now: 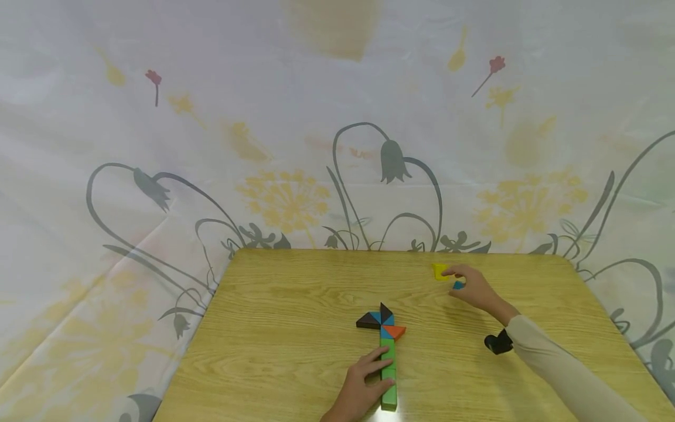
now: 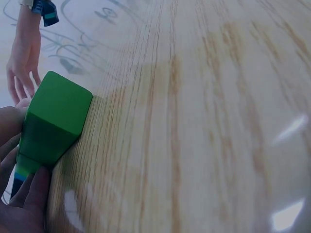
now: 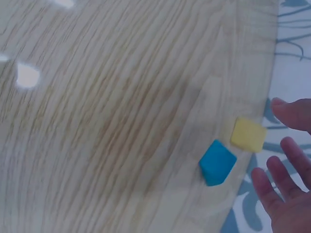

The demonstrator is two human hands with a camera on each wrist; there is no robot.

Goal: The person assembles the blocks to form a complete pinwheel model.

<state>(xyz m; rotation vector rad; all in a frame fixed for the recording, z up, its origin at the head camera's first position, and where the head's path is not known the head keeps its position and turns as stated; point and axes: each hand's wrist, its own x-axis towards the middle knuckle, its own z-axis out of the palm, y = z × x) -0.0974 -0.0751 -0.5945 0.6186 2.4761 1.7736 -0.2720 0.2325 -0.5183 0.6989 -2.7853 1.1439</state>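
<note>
On the table, my left hand (image 1: 358, 384) rests its fairly straight fingers on a row of green blocks (image 1: 388, 375). In the left wrist view, the thumb touches the side of a green block (image 2: 58, 104). Beyond the fingertips, black, blue and orange triangular blocks (image 1: 394, 332) fan out from the row's far end. My right hand (image 1: 471, 287) hovers near the table's back edge, fingers spread and holding nothing. A blue block (image 3: 217, 163) and a yellow block (image 3: 249, 134) lie beside each other near it; the hand partly covers both in the head view.
A wooden table (image 1: 274, 351) has its back edge against a white cloth (image 1: 295, 146) printed with flowers. A black device (image 1: 498, 343) sits at my right wrist.
</note>
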